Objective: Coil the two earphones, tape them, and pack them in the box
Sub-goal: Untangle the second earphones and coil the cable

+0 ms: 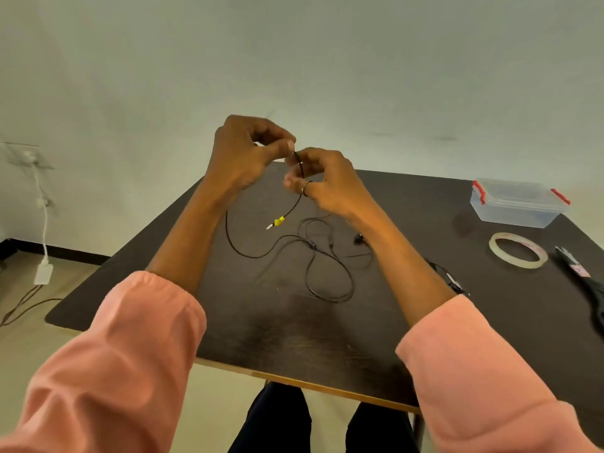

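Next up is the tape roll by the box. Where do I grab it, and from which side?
Pinch the tape roll across its near rim, one finger inside the open centre and the thumb outside, coming from above with the right hand. It lies flat on the table, so the ring wall is the only graspable edge; the scissors crowd its right side.

Tape (517,250) between box (519,204) and scissors (585,282)

Print on the tape roll (518,250) is too blurred to read
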A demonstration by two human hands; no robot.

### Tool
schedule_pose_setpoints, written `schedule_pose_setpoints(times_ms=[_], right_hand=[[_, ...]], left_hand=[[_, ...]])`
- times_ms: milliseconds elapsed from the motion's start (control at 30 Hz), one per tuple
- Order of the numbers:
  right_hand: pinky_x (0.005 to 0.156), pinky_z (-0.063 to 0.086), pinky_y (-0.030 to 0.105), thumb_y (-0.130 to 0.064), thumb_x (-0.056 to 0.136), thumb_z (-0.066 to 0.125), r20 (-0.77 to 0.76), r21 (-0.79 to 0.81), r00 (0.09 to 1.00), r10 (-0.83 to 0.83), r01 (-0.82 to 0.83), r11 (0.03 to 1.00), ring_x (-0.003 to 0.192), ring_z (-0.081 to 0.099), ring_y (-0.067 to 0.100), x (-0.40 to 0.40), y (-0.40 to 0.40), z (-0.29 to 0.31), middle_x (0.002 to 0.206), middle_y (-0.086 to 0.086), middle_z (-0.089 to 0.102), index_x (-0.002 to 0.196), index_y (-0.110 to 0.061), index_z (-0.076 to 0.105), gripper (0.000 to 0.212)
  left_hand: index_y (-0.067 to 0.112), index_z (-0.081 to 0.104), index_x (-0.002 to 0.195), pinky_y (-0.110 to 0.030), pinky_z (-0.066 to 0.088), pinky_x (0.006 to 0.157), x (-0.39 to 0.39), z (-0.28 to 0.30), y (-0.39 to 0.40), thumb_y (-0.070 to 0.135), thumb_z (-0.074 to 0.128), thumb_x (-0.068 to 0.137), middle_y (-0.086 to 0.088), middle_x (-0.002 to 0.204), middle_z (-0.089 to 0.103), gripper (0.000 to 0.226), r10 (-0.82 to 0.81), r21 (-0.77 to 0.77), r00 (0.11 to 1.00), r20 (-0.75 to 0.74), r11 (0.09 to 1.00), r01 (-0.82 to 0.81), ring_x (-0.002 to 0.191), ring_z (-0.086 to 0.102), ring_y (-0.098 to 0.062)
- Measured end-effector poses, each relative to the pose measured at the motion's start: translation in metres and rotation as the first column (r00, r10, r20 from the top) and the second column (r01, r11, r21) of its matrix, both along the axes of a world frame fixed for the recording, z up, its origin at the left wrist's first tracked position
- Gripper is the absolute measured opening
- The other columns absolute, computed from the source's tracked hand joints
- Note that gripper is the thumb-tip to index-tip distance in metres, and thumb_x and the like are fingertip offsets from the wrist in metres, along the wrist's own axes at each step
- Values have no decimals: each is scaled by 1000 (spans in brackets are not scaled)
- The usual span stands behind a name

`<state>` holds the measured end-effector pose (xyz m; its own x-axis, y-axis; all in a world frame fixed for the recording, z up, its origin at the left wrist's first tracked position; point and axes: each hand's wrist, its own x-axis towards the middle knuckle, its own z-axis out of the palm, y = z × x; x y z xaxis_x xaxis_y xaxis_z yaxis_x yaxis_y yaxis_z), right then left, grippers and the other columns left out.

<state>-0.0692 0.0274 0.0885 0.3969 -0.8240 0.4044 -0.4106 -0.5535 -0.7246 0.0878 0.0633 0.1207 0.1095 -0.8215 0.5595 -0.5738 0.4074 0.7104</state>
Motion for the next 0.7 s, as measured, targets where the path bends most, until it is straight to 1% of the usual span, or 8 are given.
schedule_pose_setpoints(times_ms=[100,233,367,433,500,533,600,700], right_hand=[[93,53,42,-15,86,67,-25,69,998,55,-53,996,89,69,16,-2,-8,6,83,2,74,90,-8,72,9],[89,52,29,-8,91,61,-104,190,990,97,-76,979,92,69,11,-15,-12,3,87,3,74,92,-2,71,12],[69,53,18,-11,96,57,24,243,997,68,-72,967,86,70,14,-29,-9,2,94,9,74,104,-3,69,16],[68,54,26,-17,95,59,138,259,990,29,-65,964,79,71,16,-33,-8,6,91,9,75,108,-4,67,20],[66,55,30,-12,95,59,243,271,966,-90,22,962,71,69,19,-33,-10,5,87,11,74,112,-6,63,18],[64,55,31,-6,94,57,258,288,953,-160,82,954,68,67,19,-32,-12,1,85,11,73,113,-7,60,19],[65,56,30,3,91,54,150,321,962,-229,172,931,70,66,18,-26,-10,-14,85,11,72,115,-7,56,26],[88,55,33,0,83,68,-160,297,986,-55,102,950,98,68,20,-13,-4,-44,99,9,72,120,-8,60,39]], left_hand=[[8,75,94,-7,40,57,3,14,2,11,71,81,3,79,71,14,-7,-29,975,-221,1000,1,61,61,5],[8,74,97,-10,33,45,24,24,6,13,72,82,-2,80,70,16,71,-22,886,-457,996,-91,53,50,1],[9,74,95,-4,36,51,42,27,15,12,72,81,1,86,72,15,113,11,936,-334,993,-116,55,55,7],[9,74,94,-5,37,51,48,25,19,13,72,82,1,85,71,13,130,41,950,-285,992,-123,54,55,5],[13,74,91,-14,32,44,53,22,21,14,71,81,0,83,70,10,161,112,919,-361,985,-128,48,43,-3],[14,73,89,-17,28,42,55,22,22,11,69,81,0,81,68,9,175,161,873,-455,981,-113,46,37,-7],[13,69,87,-17,23,39,56,23,20,0,59,84,-1,74,58,16,190,229,711,-677,973,-41,43,30,-7],[9,60,92,-14,24,38,60,26,19,-6,39,92,-1,67,44,26,134,189,392,-910,976,105,38,30,-4]])
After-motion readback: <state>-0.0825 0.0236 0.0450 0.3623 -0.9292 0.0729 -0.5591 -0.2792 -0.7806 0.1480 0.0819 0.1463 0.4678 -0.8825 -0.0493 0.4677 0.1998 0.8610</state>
